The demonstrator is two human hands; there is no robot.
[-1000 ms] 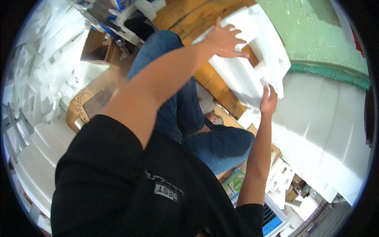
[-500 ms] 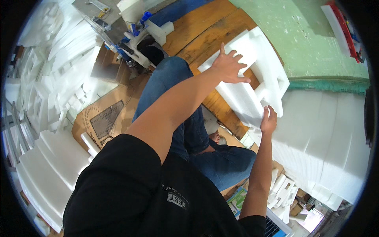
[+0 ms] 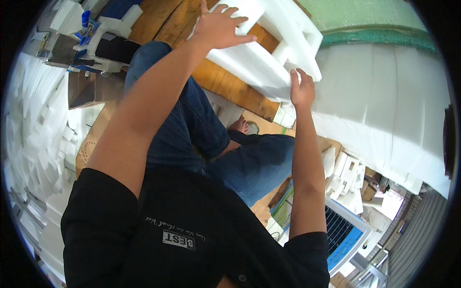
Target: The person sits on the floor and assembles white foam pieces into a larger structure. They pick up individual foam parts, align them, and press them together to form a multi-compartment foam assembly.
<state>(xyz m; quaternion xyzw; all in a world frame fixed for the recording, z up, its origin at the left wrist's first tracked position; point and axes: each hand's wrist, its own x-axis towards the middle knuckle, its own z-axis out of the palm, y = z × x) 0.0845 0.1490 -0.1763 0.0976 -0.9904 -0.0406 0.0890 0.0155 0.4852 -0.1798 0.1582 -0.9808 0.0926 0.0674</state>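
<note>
A white foam frame [image 3: 247,67] with rectangular openings rests on a wooden bench [image 3: 177,24] in front of me. My left hand [image 3: 218,28] lies on the frame's left part, its fingers spread and the thumb pointing right. At the frame's near right end, my right hand [image 3: 302,90] touches or nearly touches the foam, fingers extended and slightly bent. Neither hand is wrapped round the foam. The frame's far side runs out past the picture's upper edge.
A device with blue parts [image 3: 85,21] stands at the upper left, beside an open cardboard box [image 3: 86,89]. Loose white foam scraps [image 3: 36,120] are heaped at the left. White foam sheets [image 3: 374,91] are stacked at the right, and a grilled appliance [image 3: 343,235] stands lower right.
The whole view has shifted, so the bench, foam frame and hands appear farther up and left. Both hands keep about the same places at the frame.
</note>
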